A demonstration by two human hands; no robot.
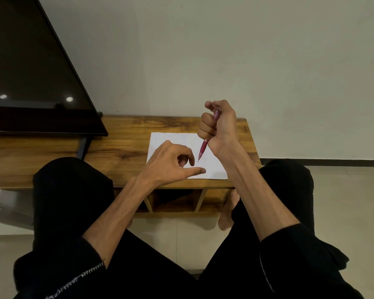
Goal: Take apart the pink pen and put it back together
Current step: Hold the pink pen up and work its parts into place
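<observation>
Two bare hands are working above the sheet. The right hand (219, 124) is wrapping its curled fingers around the slim translucent pink plastic pen (203, 147), holding it in a fist with the tapered metal tip pointing down and hanging just over the paper. The left hand (173, 162) is hovering beside the tip with nothing in it, thumb extended and forefinger bent as if readying a pinch. To do this step well, the left fingers should probably be taking the nose cone close to its joint and twisting while the right fist is keeping the barrel from turning. Under both, the flat white rectangular paper sheet (166, 141) is lying on the glossy grained wooden desk (121, 137), which would be catching any small part.
</observation>
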